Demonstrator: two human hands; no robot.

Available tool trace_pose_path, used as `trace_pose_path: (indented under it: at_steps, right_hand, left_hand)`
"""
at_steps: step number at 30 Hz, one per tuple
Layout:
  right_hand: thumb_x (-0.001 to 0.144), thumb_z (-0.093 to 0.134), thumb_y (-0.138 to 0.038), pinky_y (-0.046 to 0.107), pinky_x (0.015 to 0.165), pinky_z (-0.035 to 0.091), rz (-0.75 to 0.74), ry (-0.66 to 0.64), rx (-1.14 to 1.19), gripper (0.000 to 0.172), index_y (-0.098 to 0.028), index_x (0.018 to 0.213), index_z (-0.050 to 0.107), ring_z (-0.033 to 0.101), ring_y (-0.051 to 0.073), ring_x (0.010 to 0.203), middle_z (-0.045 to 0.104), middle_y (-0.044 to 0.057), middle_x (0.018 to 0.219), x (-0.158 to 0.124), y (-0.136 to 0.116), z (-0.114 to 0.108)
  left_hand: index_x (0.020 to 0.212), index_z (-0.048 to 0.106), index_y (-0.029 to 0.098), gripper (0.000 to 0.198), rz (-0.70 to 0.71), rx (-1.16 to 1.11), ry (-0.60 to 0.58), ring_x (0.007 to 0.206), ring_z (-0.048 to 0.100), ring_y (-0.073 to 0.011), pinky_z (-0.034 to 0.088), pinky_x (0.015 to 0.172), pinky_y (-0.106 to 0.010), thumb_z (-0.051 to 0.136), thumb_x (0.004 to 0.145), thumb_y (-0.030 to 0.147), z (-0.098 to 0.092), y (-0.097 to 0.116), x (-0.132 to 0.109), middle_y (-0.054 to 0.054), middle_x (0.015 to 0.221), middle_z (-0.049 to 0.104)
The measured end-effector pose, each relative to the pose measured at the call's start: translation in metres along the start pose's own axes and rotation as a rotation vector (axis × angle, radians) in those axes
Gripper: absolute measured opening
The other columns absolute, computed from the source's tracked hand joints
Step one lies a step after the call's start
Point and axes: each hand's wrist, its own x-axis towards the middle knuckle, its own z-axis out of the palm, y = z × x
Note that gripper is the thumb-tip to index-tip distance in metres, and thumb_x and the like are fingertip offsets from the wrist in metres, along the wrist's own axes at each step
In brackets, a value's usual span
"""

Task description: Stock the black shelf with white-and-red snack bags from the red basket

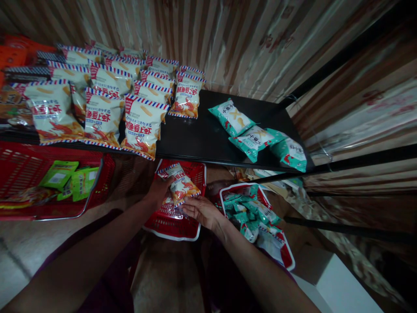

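Over the red basket (185, 237) between my knees, a cream and orange snack bag (180, 182) with a striped edge is held in both hands. My left hand (159, 191) grips its left side. My right hand (202, 211) holds its lower right corner, with the fingers partly under it. Another bag seems to lie beneath it in the basket, mostly hidden. Rows of matching snack bags (141, 124) stand upright on the left part of the black shelf (192, 139).
Green snack bags (233, 117) lie on the shelf's right end. More green bags fill a second red basket (288, 256) at right. A larger red basket (19, 161) at left holds bright green packets (58, 174). A white box (342, 278) and black shelf posts (325, 65) stand at right.
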Motion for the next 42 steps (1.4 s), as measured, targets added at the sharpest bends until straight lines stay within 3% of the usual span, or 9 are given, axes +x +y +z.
trace_pose_path:
  at_steps: [8,13,18,24,33,42]
  right_hand:
    - [0.063,0.078,-0.015,0.020,0.058,0.054,-0.076,-0.033,-0.110,0.018,-0.010,0.074,0.064,0.068,0.013,0.059,0.070,0.006,0.066,-0.003,-0.003,0.001]
    - [0.064,0.078,-0.024,0.018,0.057,0.052,-0.180,0.072,-0.053,0.022,-0.014,0.073,0.061,0.065,0.010,0.057,0.068,0.002,0.064,0.003,-0.002,-0.002]
    - [0.054,0.084,-0.031,0.017,0.055,0.048,-0.261,0.122,0.020,0.035,-0.018,0.073,0.058,0.060,0.007,0.052,0.064,-0.004,0.058,0.006,-0.004,-0.006]
    - [0.049,0.084,-0.033,0.018,0.053,0.043,-0.292,0.097,-0.084,0.039,-0.017,0.074,0.059,0.055,0.006,0.050,0.063,-0.004,0.060,0.008,0.000,-0.008]
    - [0.053,0.078,-0.030,0.016,0.048,0.039,-0.277,0.108,-0.231,0.033,-0.017,0.077,0.060,0.053,0.005,0.047,0.063,-0.004,0.060,0.006,-0.002,-0.008]
    - [0.057,0.078,-0.033,0.018,0.048,0.039,-0.364,0.085,-0.348,0.033,-0.017,0.080,0.061,0.051,0.007,0.051,0.062,-0.003,0.061,0.007,0.000,-0.009]
  left_hand:
    - [0.082,0.058,0.015,0.035,-0.002,-0.072,-0.040,0.063,0.061,-0.0145,0.047,0.060,-0.028,0.076,0.058,0.031,-0.003,0.000,0.001,-0.002,0.074,0.066]
    - [0.080,0.058,0.014,0.031,0.018,-0.092,0.013,0.058,0.060,-0.0133,0.047,0.057,-0.026,0.076,0.058,0.026,-0.001,0.004,0.001,-0.001,0.069,0.065]
    - [0.081,0.057,0.015,0.026,-0.019,-0.087,0.045,0.054,0.059,-0.0122,0.047,0.053,-0.025,0.073,0.063,0.023,0.001,0.006,0.000,0.000,0.068,0.065]
    - [0.084,0.058,0.015,0.034,0.010,-0.060,0.000,0.058,0.061,-0.0143,0.047,0.054,-0.026,0.075,0.058,0.029,0.000,0.006,-0.001,-0.001,0.069,0.065]
    - [0.085,0.058,0.016,0.034,0.052,0.018,-0.035,0.061,0.061,-0.0143,0.046,0.057,-0.026,0.070,0.060,0.035,0.001,0.012,-0.010,-0.002,0.073,0.065]
    - [0.086,0.055,0.017,0.033,0.049,0.035,0.027,0.064,0.063,-0.0168,0.047,0.059,-0.028,0.071,0.060,0.028,0.001,0.009,-0.004,-0.003,0.075,0.065]
